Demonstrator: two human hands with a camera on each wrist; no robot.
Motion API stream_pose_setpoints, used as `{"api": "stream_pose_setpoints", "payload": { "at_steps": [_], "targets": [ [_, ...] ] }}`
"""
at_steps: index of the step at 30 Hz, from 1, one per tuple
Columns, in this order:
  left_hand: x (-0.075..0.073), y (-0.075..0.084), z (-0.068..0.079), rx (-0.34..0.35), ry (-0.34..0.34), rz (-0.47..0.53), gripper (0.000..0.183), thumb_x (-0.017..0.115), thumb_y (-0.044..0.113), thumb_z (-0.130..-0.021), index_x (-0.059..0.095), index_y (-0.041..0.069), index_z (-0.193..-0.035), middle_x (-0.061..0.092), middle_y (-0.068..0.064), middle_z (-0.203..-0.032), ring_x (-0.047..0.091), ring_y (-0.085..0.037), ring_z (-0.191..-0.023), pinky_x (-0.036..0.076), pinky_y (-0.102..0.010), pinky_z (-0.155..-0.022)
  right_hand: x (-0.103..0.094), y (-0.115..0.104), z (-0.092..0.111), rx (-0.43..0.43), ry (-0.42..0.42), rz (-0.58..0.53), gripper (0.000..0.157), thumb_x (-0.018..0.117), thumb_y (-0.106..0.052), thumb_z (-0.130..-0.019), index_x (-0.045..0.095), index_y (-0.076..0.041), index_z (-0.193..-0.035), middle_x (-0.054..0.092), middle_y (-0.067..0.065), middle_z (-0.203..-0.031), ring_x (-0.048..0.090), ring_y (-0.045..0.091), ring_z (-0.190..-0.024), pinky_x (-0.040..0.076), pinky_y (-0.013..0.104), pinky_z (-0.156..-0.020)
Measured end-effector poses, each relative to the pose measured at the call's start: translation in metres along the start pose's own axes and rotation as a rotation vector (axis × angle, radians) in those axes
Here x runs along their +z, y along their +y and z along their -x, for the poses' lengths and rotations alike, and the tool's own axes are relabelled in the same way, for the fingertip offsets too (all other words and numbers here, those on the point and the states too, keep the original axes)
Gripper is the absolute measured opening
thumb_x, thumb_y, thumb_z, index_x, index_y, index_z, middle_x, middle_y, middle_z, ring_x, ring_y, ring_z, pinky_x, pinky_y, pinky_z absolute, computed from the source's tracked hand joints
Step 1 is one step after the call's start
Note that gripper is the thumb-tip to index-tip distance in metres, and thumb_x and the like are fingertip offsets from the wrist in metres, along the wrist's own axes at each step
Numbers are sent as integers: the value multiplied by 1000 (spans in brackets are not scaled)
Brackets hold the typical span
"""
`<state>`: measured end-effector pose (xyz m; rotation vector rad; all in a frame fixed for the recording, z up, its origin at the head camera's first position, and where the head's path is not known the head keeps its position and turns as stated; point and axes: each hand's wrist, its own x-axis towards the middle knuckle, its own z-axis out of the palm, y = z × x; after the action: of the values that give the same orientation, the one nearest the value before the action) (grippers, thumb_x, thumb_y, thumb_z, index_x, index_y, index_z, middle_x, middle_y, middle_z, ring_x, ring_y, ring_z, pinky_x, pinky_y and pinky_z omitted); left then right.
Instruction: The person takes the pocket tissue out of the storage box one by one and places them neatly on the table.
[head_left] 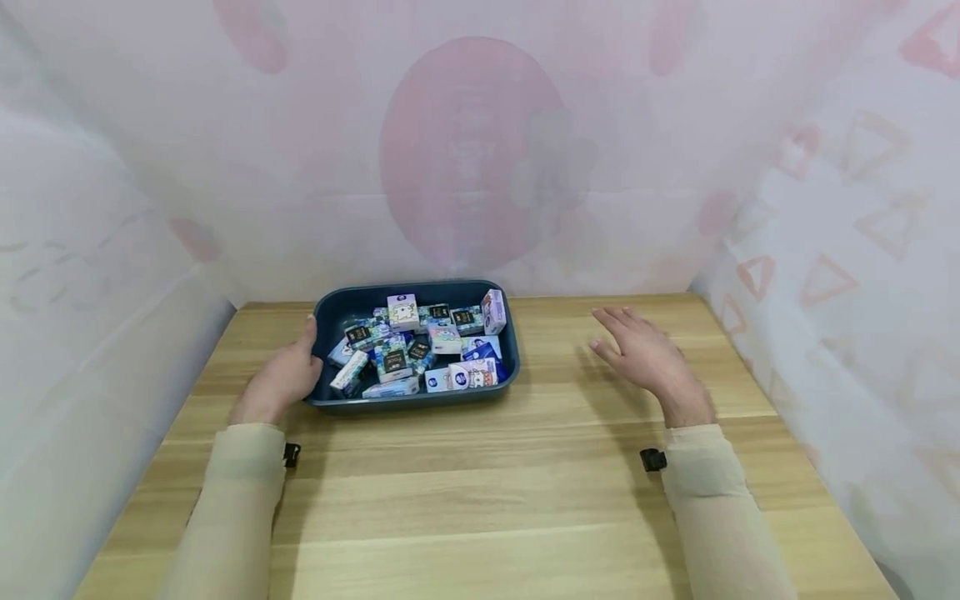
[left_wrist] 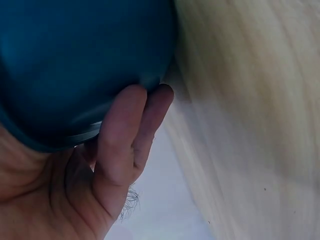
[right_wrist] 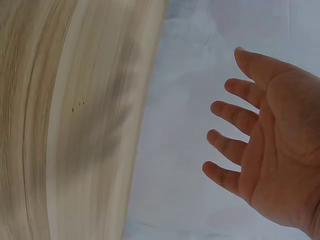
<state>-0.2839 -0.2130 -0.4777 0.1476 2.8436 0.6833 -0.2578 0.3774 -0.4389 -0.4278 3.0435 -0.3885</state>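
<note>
A dark blue plastic tray point(head_left: 412, 406) with raised sides stands at the back left of the table, filled with several small printed packs point(head_left: 402, 312) that look like pocket tissues. My left hand point(head_left: 279, 382) grips the tray's left end, the thumb up at the rim. In the left wrist view, the fingers point(left_wrist: 117, 135) lie against the outside of the tray's wall point(left_wrist: 90, 65). Over the right part of the table hovers my right hand point(head_left: 647, 354), holding nothing. Its fingers point(right_wrist: 235, 117) are spread and relaxed in the right wrist view.
The wooden table point(head_left: 450, 500) ends at a pale printed cloth wall point(head_left: 315, 192) close behind the tray. Similar cloth point(head_left: 847, 275) rises along both sides. Black clips point(head_left: 653, 459) sit at the cuffs of both beige sleeves.
</note>
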Motion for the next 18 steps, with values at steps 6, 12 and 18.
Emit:
{"api": "stream_pose_setpoints", "payload": {
  "at_steps": [6, 12, 18],
  "targets": [
    [1, -1, -2, -30, -6, -15, 85, 38, 15, -120, -15, 4, -185, 54, -13, -82, 51, -21, -63, 48, -40, -61, -1, -29, -9, -32, 48, -22, 64, 60, -35, -124, 46, -9, -180, 52, 24, -182, 51, 53, -167, 42, 72, -138],
    [2, -3, -2, -39, -9, -33, 85, 38, 15, -120, -16, 4, -185, 55, -14, -84, 53, -23, -64, 48, -40, -61, -2, -63, -25, -92, 63, 11, 61, 66, -33, -121, 53, -10, -176, 61, 20, -176, 59, 45, -163, 51, 66, -134],
    [4, 0, -6, -22, -4, -78, 83, 39, 14, -120, -11, -4, -185, 58, -18, -87, 55, -26, -67, 49, -41, -65, 1, -93, -37, -183, 40, 52, 59, 72, -29, -118, 59, -9, -172, 66, 19, -172, 64, 42, -160, 53, 60, -134]
  ]
}}
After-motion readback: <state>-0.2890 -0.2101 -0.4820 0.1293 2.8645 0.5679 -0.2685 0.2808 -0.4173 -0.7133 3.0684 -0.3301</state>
